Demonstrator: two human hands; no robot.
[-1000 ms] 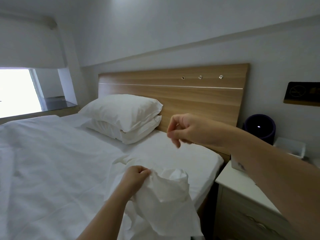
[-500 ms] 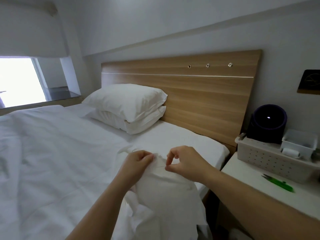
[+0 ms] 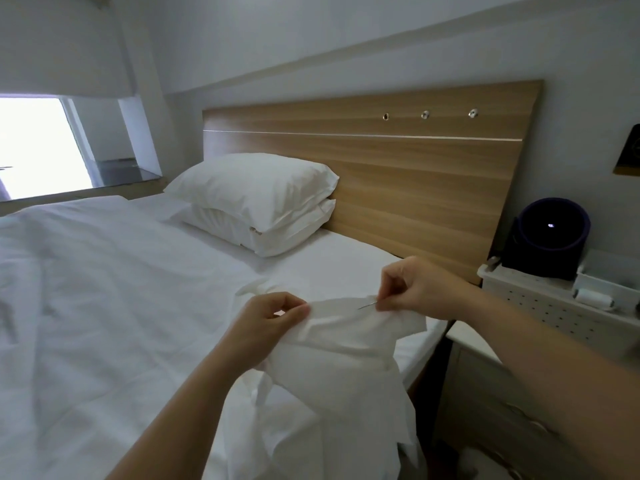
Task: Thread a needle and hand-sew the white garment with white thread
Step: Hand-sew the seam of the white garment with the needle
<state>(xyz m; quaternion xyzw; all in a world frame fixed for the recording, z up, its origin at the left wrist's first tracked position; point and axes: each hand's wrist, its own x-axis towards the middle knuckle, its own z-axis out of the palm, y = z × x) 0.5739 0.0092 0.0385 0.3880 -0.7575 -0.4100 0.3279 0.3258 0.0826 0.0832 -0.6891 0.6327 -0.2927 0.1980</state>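
The garment, limp and light, hangs over the near right edge of the bed. The left grip pinches a fold. The right grip pinches the thin, probably slippery needle at the cloth; best held close beside the stitch.

Two stacked pillows against a wooden headboard.

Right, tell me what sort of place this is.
Likely a bedroom: a bed with white bedding, two stacked pillows by a wooden headboard, and a nightstand beside it.
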